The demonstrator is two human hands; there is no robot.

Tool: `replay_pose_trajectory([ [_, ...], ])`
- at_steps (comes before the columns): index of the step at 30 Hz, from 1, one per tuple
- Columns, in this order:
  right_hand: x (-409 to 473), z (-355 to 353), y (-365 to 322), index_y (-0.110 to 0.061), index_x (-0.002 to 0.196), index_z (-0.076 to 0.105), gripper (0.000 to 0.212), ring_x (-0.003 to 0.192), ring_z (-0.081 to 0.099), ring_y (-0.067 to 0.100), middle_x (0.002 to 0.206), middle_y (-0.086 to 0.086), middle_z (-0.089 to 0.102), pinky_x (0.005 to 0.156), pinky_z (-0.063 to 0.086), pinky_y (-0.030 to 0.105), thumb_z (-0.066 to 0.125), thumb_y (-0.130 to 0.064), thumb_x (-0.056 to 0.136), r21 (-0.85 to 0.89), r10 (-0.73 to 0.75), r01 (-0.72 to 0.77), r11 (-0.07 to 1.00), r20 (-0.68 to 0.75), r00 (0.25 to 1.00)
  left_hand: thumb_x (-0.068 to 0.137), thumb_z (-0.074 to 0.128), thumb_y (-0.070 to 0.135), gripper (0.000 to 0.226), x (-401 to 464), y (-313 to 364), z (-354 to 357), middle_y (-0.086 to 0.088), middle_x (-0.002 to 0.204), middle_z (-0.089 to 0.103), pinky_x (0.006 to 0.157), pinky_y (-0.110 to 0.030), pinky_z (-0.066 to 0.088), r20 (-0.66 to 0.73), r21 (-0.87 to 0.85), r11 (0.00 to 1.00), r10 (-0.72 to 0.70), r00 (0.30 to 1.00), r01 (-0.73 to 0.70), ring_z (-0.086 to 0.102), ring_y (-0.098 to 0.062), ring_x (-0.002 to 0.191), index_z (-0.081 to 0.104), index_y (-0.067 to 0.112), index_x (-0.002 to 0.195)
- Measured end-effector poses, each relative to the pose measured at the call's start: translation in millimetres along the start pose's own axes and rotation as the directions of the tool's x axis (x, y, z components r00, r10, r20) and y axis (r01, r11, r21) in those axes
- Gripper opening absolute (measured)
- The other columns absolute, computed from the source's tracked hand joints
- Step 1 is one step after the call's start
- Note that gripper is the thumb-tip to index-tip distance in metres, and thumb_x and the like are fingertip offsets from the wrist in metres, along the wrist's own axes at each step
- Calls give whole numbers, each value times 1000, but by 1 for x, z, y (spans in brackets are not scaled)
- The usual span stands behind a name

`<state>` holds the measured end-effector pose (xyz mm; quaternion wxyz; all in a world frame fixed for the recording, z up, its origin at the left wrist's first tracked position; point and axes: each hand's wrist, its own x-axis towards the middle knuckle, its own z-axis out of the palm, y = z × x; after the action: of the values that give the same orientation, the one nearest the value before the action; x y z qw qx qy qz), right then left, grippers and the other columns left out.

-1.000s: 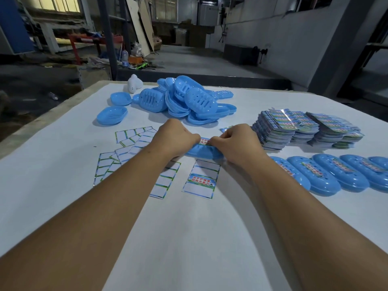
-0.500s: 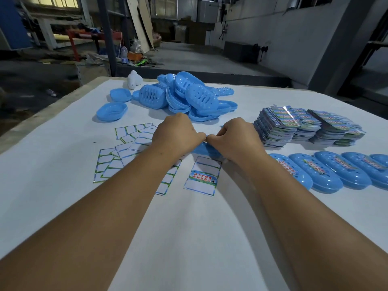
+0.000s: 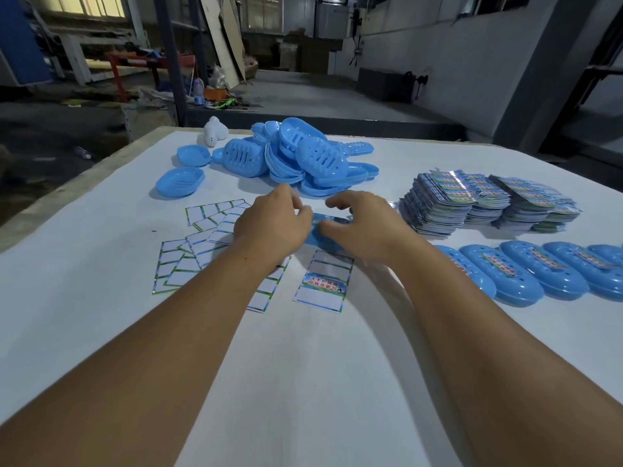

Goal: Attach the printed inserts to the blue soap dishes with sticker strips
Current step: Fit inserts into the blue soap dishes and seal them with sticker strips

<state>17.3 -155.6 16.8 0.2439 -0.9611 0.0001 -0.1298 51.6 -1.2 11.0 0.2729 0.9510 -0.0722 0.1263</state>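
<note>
A blue soap dish (image 3: pixel 325 234) lies on the white table between my hands, mostly hidden by them. My right hand (image 3: pixel 365 227) holds it, with the thumb on its near side and the fingers arched over its far edge. Just left of the dish, my left hand (image 3: pixel 273 224) hovers with loosely curled fingers, and I see nothing in it. In front of the dish lies a sticker sheet (image 3: pixel 322 284) with one printed strip left on it. Stacks of printed inserts (image 3: pixel 472 203) stand to the right.
A pile of blue soap dishes (image 3: pixel 303 160) sits at the back, with two single ones (image 3: pixel 180 182) to its left and a white object (image 3: pixel 215 131) behind. Used sticker sheets (image 3: pixel 188 264) lie at the left. A row of labelled dishes (image 3: pixel 526 274) lines the right side.
Both hands were pressed knuckle to knuckle on the dish. They have drawn apart and lifted, their fingers have loosened, and the left hand has come off it.
</note>
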Motion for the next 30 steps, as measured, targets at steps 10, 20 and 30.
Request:
replay_pose_trajectory([
  [10,-10,-8,-5,-38,153,29,79,131,42,35,142,7,53,105,38,50,51,-71,85,-259,-25,34,965,40,999,79,65,43,9,-53,-15,-19,21,99,62,81,-26,42,165,-180,894,439,883,-411,50,2,93,65,38,86],
  [20,-47,-50,2,-37,122,56,66,100,55,23,120,-4,59,75,43,37,49,-74,68,-406,202,-108,907,198,959,84,62,58,30,-51,-23,-25,21,121,57,104,-36,40,269,51,891,422,866,-451,43,-10,120,64,44,110],
  [30,-55,-66,5,-20,98,57,66,82,62,21,93,-3,64,66,48,33,71,-76,64,-464,289,-139,875,270,918,83,58,65,34,-46,-23,-28,14,123,57,105,-41,41,293,99,897,388,874,-431,43,-12,121,62,45,110],
])
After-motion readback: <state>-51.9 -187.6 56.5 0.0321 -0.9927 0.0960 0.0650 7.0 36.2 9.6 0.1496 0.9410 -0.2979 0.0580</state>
